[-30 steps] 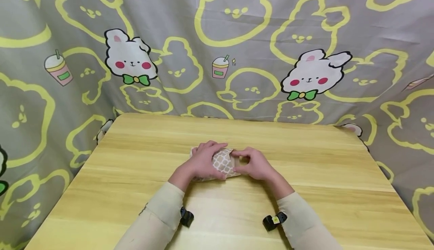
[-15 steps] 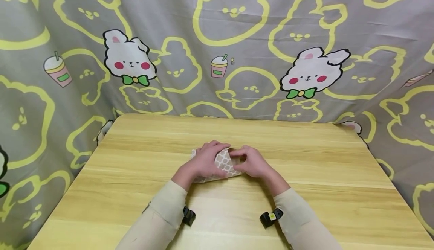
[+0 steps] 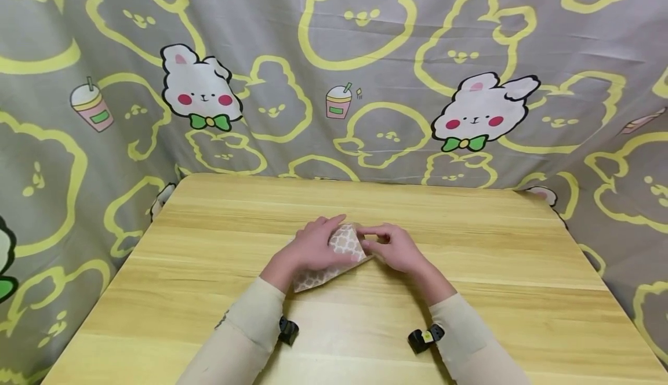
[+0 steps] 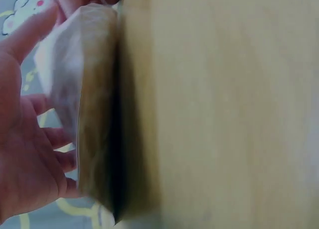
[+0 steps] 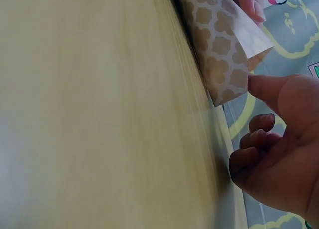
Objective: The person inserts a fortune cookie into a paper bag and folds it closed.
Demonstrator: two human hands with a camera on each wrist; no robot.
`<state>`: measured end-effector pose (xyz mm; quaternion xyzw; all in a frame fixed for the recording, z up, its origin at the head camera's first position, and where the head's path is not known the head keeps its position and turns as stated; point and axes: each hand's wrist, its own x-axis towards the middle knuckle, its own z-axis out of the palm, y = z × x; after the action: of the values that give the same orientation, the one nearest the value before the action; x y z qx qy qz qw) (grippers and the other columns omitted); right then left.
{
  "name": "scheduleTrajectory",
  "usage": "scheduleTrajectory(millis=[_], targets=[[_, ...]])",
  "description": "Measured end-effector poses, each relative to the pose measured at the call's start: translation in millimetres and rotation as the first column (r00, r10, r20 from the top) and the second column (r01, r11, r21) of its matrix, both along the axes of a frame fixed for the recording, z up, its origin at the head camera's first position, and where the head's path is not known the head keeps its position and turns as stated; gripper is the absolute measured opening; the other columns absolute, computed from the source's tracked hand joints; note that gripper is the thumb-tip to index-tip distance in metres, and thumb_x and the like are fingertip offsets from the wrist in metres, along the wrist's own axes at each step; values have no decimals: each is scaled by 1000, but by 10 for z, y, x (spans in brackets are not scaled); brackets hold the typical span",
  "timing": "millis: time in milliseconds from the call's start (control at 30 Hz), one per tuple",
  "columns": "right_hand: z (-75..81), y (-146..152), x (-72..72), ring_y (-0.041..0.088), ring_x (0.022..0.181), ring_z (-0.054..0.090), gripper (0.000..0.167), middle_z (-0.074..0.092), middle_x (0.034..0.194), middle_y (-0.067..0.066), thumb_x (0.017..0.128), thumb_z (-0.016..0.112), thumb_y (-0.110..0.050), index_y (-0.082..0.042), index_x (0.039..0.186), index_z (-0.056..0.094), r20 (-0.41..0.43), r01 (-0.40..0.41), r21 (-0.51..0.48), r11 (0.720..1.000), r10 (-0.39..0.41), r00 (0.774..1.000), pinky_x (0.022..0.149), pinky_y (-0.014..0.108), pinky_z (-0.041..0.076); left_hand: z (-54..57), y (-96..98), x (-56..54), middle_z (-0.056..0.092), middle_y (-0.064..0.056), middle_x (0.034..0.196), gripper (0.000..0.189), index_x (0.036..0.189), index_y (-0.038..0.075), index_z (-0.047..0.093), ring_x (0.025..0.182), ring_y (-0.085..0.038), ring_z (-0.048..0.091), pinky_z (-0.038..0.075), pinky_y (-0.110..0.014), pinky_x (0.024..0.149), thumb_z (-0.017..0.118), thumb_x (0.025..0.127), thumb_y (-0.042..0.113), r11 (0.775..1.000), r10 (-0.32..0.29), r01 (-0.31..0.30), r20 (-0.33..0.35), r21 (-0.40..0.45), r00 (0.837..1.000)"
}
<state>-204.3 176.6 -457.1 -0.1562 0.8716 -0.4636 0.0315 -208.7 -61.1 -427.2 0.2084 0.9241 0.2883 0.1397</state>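
Observation:
A brown paper bag (image 3: 347,244) with a white lattice pattern lies on its side between the hands, its mouth toward the right. My left hand (image 3: 313,249) holds the bag from the left, thumb on the near side and fingers around the far side. In the left wrist view the bag's plain brown side (image 4: 97,99) looks creased. My right hand (image 3: 394,249) is at the mouth, its thumb against the patterned edge (image 5: 227,64). Several of its other fingers curl below in the right wrist view; the index finger is hidden there. The bag's inside is mostly out of sight.
The bag rests on a wood-grain table (image 3: 469,217). Behind and beside the table hangs a grey curtain (image 3: 386,83) with yellow outlines and white rabbits. Small black cameras (image 3: 288,331) are strapped to both wrists.
The bag has turned slightly, its left end coming nearer to me and its near edge now slanting up to the right. The mouth shows less of its inside. Both hands stay on it.

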Motion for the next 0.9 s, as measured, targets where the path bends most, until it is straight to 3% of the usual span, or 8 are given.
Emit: scheduleTrajectory(millis=[167,233,367,533,767,900], targets=[[49,89,89,19,65,49,28,56,76,5,96,69,-16,-9,123,72,30,112,-30,993,-111,993,61,31,41,71,-55,38,45,-16,149,86,159,15,29,139,-33,37,31,-50,109,61,92,58,998,28,-30,36,53,999],[71,109,130,19,57,49,30,51,71,6,96,68,-18,-7,124,69,71,165,-35,986,-162,984,54,30,42,71,-58,54,47,-18,147,86,158,12,29,137,-34,40,33,-50,108,59,92,59,998,44,-46,31,49,999],[128,87,215,22,57,58,44,61,80,9,95,70,-29,-3,130,63,189,210,-30,977,-201,961,53,34,50,25,-40,87,45,-19,148,93,158,8,27,135,-36,42,35,-51,107,60,90,63,995,88,-89,19,49,996],[136,2,262,23,69,65,66,69,92,8,89,75,-44,1,133,58,287,170,-14,985,-159,945,59,35,51,-58,5,107,42,-21,150,108,160,6,18,133,-36,44,37,-50,106,67,84,66,984,125,-130,46,120,991],[58,-68,247,22,74,66,60,70,95,11,87,80,-27,5,132,57,328,174,-174,969,-109,938,61,36,54,-98,65,98,41,-25,149,122,161,11,12,130,-37,46,39,-50,104,76,75,67,948,184,-204,100,245,978],[56,-115,252,22,82,66,53,68,102,13,87,80,-15,3,130,57,326,230,-322,918,-120,938,68,35,56,-79,77,97,48,-24,143,113,158,9,24,125,-35,50,43,-49,99,82,74,59,914,225,-247,103,322,969]])
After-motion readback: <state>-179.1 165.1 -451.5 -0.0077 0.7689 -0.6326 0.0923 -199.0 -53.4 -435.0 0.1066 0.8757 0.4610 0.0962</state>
